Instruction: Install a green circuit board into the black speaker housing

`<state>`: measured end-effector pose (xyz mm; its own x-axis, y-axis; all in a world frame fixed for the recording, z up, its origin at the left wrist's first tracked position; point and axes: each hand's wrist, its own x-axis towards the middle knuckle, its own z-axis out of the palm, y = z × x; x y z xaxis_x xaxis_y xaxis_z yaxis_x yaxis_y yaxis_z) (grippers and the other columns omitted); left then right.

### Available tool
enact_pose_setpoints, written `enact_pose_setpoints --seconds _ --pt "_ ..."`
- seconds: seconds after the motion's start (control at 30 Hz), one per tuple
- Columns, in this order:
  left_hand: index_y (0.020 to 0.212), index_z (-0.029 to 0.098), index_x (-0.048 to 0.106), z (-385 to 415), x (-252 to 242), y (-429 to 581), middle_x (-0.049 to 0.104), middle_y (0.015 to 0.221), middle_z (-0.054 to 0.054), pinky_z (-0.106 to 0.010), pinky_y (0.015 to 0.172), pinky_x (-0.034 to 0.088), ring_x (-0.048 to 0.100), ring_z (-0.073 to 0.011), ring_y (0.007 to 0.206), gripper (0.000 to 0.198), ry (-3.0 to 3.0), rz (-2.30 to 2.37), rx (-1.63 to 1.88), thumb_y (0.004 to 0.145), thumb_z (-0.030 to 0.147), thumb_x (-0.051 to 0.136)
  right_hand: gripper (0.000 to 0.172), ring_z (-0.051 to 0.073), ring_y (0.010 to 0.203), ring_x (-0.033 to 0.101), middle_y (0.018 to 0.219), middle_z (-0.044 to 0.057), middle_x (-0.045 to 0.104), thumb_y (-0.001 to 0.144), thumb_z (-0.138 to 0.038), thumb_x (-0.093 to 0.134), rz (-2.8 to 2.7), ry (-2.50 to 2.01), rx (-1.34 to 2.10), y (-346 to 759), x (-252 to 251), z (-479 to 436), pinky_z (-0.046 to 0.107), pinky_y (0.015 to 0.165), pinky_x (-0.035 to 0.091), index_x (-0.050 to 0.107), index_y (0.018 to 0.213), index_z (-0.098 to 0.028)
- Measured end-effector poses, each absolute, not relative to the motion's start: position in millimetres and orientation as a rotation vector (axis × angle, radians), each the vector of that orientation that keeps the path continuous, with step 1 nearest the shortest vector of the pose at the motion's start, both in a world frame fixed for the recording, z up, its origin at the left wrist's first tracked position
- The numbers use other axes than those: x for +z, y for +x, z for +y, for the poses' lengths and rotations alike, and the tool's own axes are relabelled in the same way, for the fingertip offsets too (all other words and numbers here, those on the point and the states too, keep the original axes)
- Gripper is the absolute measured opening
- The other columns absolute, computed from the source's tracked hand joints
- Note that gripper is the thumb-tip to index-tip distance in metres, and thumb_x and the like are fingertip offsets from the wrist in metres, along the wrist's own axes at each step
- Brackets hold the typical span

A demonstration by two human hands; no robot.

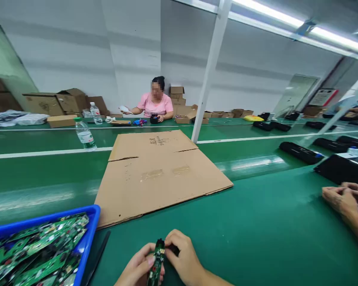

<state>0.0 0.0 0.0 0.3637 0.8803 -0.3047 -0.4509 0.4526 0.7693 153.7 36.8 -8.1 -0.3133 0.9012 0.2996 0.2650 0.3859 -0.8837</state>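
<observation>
My left hand (139, 267) grips a narrow green circuit board (156, 265) at the bottom centre, holding it upright over the green table. My right hand (183, 258) pinches a small black part (173, 249) against the top of that board. Both hands sit close together near the table's front edge. A blue bin (91, 230) filled with several green circuit boards (38, 254) stands just left of my left hand.
A flattened cardboard sheet (158, 174) lies ahead. A black strip (97, 258) lies beside the bin. A co-worker's hands (344, 198) rest at right near black devices (340, 169). A water bottle (85, 135) stands back left. A person in pink (155, 104) sits opposite.
</observation>
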Motion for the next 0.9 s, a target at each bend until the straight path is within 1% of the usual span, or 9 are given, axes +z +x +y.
enact_pose_setpoints --seconds 0.17,0.27,0.33,0.43,0.53,0.73,0.9 --pt "0.092 0.012 0.053 -2 3 0 0.062 0.071 -0.007 -0.025 0.062 0.041 0.056 -0.0135 0.062 0.039 0.65 0.723 0.913 0.071 0.042 0.067 0.011 0.01 0.069 0.052 0.072 0.002 0.057 0.074 -0.009 0.049 -1.805 -1.04 0.981 155 -6 34 0.019 0.064 0.041 0.058 0.069 -0.015" --pt "0.092 0.012 0.051 -4 5 0 0.063 0.072 -0.008 -0.026 0.062 0.042 0.057 -0.0142 0.063 0.038 0.663 0.705 0.929 0.072 0.04 0.067 0.013 0.012 0.071 0.054 0.074 0.003 0.058 0.079 -0.018 0.049 -1.82 -1.034 1.017 158 -7 33 0.021 0.066 0.043 0.058 0.07 -0.016" --pt "0.092 0.012 0.05 -5 4 0 0.063 0.072 -0.008 -0.027 0.063 0.042 0.058 -0.0146 0.064 0.038 0.657 0.695 0.941 0.071 0.038 0.067 0.017 0.013 0.072 0.055 0.076 0.004 0.059 0.081 -0.025 0.049 -1.831 -1.036 1.032 160 -9 32 0.022 0.066 0.044 0.059 0.071 -0.016" --pt "0.09 0.013 0.049 -6 2 1 0.063 0.071 -0.007 -0.03 0.065 0.043 0.06 -0.016 0.064 0.036 0.624 0.703 0.945 0.069 0.035 0.068 0.023 0.015 0.071 0.056 0.076 0.006 0.06 0.082 -0.035 0.048 -1.861 -1.037 1.033 162 -14 33 0.023 0.064 0.045 0.059 0.071 -0.017" --pt "0.087 0.013 0.049 -6 0 2 0.063 0.069 -0.008 -0.031 0.064 0.044 0.06 -0.0174 0.063 0.037 0.61 0.719 0.952 0.066 0.035 0.069 0.027 0.016 0.07 0.057 0.075 0.006 0.06 0.081 -0.04 0.049 -1.884 -1.032 1.008 164 -20 35 0.023 0.062 0.047 0.059 0.069 -0.018" --pt "0.085 0.013 0.047 -4 -3 3 0.063 0.067 -0.008 -0.031 0.062 0.042 0.06 -0.0173 0.061 0.041 0.615 0.73 0.949 0.062 0.038 0.071 0.03 0.015 0.066 0.058 0.072 0.005 0.06 0.079 -0.044 0.049 -1.938 -1.043 0.963 165 -23 39 0.021 0.06 0.047 0.059 0.068 -0.019" --pt "0.087 0.013 0.047 -4 -5 3 0.063 0.068 -0.007 -0.031 0.062 0.043 0.06 -0.0172 0.061 0.04 0.612 0.727 0.955 0.064 0.036 0.07 0.03 0.014 0.063 0.057 0.07 0.004 0.06 0.082 -0.044 0.044 -2.023 -1.075 1.007 166 -25 40 0.02 0.058 0.047 0.059 0.073 -0.019"
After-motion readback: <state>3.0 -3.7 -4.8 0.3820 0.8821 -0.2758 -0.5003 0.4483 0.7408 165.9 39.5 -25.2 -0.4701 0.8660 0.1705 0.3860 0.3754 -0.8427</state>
